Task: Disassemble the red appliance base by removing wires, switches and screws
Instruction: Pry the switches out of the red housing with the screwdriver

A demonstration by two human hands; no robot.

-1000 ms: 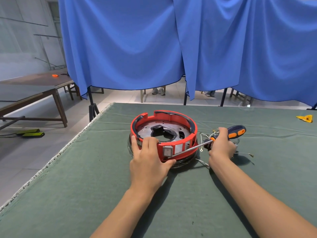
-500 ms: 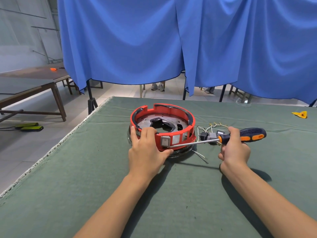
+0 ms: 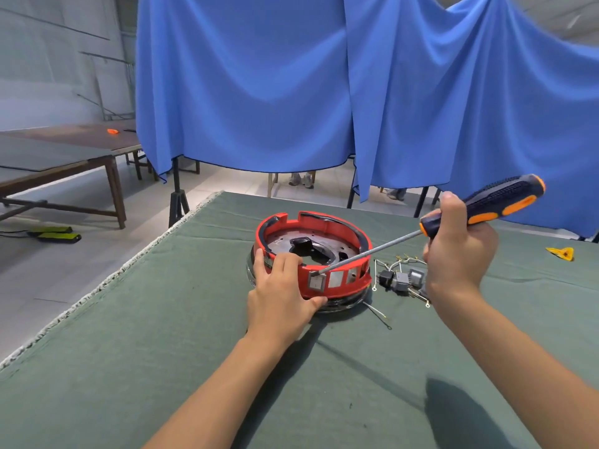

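While the left hand clamps over the near rim of the red appliance base at frame centre, fingers curled on it, the right hand grips the screwdriver at right, tip resting at the top edge of the switch in the front wall. Looks like the switch-prying step; next it probably needs leverage inward without slipping. Removed switches and wires lie just right of the base on the green mat

Glossy plastic on matt cloth

The red base looks shiny plastic around a dull metal plate; the table cover is matt green felt; the screwdriver has a ribbed rubbery handle and bare steel shaft.
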